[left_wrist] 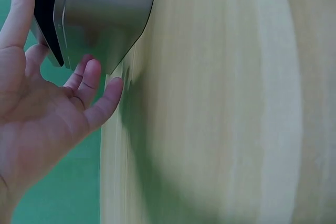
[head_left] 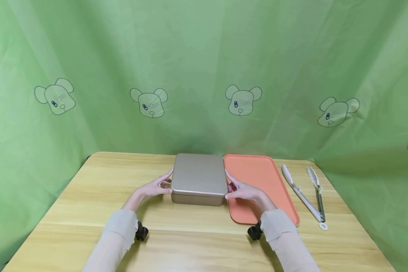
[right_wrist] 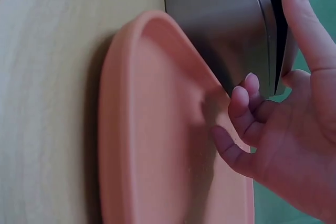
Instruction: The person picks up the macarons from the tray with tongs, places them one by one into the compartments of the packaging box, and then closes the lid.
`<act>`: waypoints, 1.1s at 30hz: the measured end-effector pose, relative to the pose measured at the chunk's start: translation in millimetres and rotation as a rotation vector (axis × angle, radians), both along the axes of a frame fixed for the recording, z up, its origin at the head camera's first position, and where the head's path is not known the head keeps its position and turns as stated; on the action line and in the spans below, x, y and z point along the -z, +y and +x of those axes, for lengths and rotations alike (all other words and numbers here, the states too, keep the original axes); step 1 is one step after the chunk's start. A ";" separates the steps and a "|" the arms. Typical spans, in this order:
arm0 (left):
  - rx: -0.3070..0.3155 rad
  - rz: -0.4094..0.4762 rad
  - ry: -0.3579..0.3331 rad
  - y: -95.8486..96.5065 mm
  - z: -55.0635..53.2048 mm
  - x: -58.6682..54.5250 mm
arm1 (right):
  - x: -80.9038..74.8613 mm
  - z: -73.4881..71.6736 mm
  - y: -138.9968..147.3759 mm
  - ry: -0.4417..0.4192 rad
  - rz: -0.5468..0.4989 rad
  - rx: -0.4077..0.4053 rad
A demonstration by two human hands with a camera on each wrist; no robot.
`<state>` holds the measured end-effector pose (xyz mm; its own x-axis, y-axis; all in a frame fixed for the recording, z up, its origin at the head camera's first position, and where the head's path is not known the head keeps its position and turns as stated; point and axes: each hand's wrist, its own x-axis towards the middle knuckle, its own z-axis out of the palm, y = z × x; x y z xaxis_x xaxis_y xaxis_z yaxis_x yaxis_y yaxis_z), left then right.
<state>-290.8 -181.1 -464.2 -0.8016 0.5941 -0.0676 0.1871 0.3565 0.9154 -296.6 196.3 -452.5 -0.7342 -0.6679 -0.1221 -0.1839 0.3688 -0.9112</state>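
Observation:
A rectangular brown-grey metal tin (head_left: pixel 197 199) rests at the back middle of the table, with a flat lid (head_left: pixel 200 173) over it. Thumb and forefinger of my left hand (head_left: pixel 153 187) grip the lid's left side. My right hand (head_left: pixel 245 191) grips the opposite side the same way. Both wrist views show a dark gap between lid and tin body (left_wrist: pixel 107 14), so the lid is raised and tilted there. The other fingers of each hand are loosely bent beside the tin, clear of its wall. What the tin holds is hidden.
An orange tray (head_left: pixel 255 170) lies close against the tin's right side, beneath my right hand. Farther right, metal tongs (head_left: pixel 306 200) lie spread on the wooden table (head_left: pixel 183 241). A green curtain (head_left: pixel 197 56) with printed bear heads hangs behind and around the table.

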 end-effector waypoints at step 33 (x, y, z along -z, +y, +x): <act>0.045 0.008 -0.138 0.4 -7.9 -2.7 | 6.1 -9.1 -1.4 -0.015 0.047 -0.015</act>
<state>-298.7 -180.7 -461.5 -0.7574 0.6302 -0.1707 0.0748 0.3435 0.9362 -305.7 194.9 -458.6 -0.7223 -0.6718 -0.1642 -0.1761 0.4082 -0.8957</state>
